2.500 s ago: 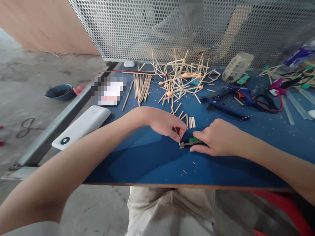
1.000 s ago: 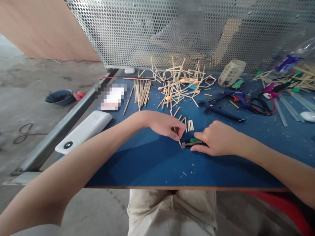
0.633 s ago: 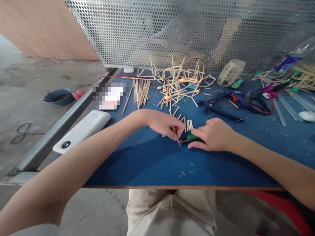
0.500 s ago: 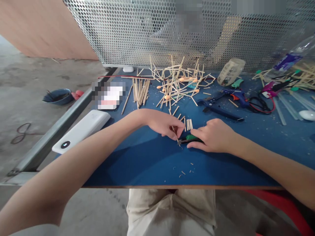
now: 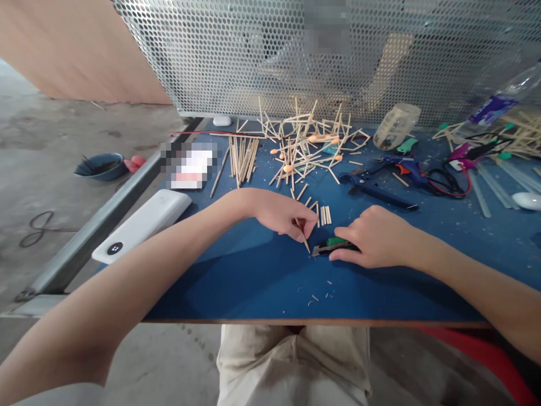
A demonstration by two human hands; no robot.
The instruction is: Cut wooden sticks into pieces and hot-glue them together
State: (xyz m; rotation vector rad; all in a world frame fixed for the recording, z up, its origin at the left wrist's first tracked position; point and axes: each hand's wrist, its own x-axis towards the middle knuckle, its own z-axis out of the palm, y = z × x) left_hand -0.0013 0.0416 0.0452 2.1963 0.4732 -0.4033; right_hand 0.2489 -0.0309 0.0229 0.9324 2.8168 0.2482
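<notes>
My left hand (image 5: 281,214) pinches a thin wooden stick (image 5: 304,238) and holds it slanted on the blue table (image 5: 236,276). My right hand (image 5: 374,237) is closed on a small cutter with a green slider (image 5: 332,246), its blade tip touching the stick's lower end. A few short cut sticks (image 5: 326,215) lie side by side just behind my hands. Tiny wood shavings (image 5: 316,294) are scattered in front of them.
A tangle of glued sticks (image 5: 306,141) and a bundle of long sticks (image 5: 242,155) lie at the back. A blue glue gun (image 5: 382,175), a clear jar (image 5: 397,125), a white power bank (image 5: 141,224) and a perforated metal screen (image 5: 296,51) surround the work spot.
My right hand with the cutter has slid slightly right and toward me along the stick. My left hand keeps the stick in nearly the same place.
</notes>
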